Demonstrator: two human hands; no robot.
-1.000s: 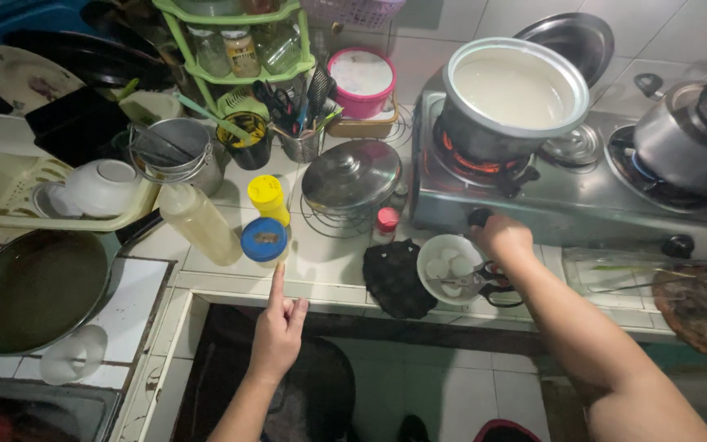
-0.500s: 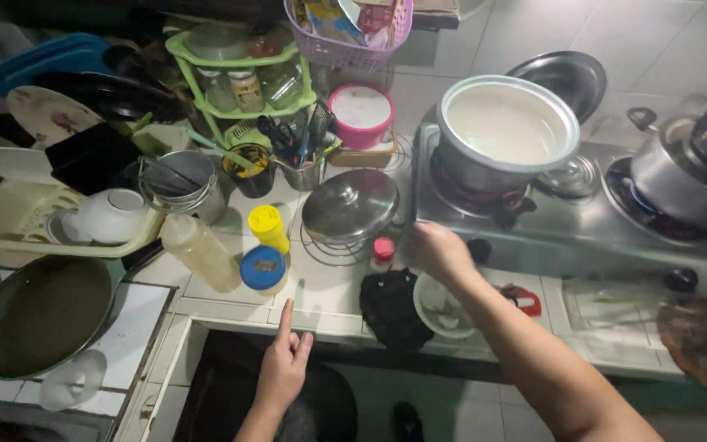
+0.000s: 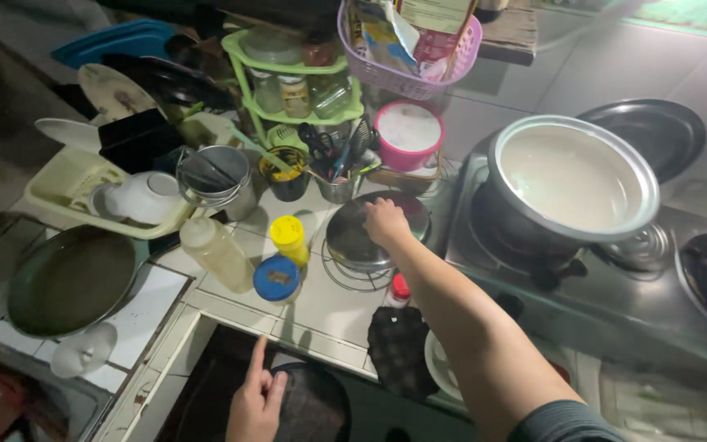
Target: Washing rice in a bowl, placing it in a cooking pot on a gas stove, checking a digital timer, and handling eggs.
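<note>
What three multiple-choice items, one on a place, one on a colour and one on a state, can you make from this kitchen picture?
1. Where does the right hand rest?
A. on the pot lid
B. on the big pot
C. in the pink basket

2. What colour is the cap of the small bottle?
A. red
B. yellow
C. green

3. How is the left hand?
A. holding a plate
B. closed in a fist
C. empty, one finger out

Answers: 1 A, the fingers lie on the lid; 2 B, the cap is yellow; 3 C, it holds nothing.
</note>
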